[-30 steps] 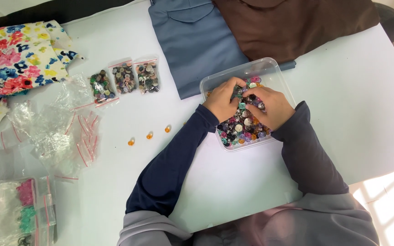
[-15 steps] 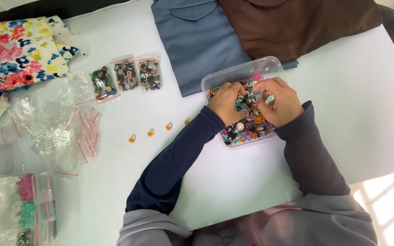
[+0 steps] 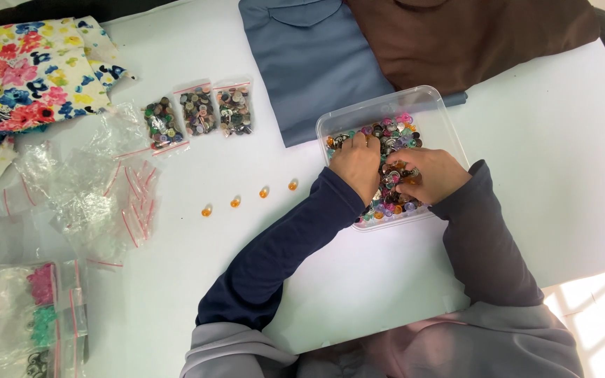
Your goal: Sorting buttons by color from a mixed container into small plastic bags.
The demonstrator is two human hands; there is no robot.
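1. You've got a white tabletop (image 3: 575, 140) with loads spread across it.
2. Along the far edge lie two folded garments, a brown one (image 3: 470, 42) and a blue one (image 3: 313, 66) just left of it, overlapping.
3. A floral fabric (image 3: 29, 70) sits at the far left corner.
4. Toward the left edge there's a heap of empty clear zip bags (image 3: 85, 189), and at the near left corner a few bags with pink and green bits (image 3: 40, 308) inside.
5. The clear plastic tub (image 3: 386, 108) sits right of centre, its far left corner resting on the blue garment. It's packed with mixed colourful buttons (image 3: 393, 133).
6. Both your hands are down in that tub. Your left hand (image 3: 357, 164) lies flat with fingers spread over the buttons. Your right hand (image 3: 425, 175) is curled, fingertips pinched together in the pile; can't tell if there's a button in the pinch.
7. Three small filled bags of buttons (image 3: 197, 110) line up beside the blue garment.
8. Four little orange buttons (image 3: 250, 197) sit in a row left of your left sleeve, near the middle.
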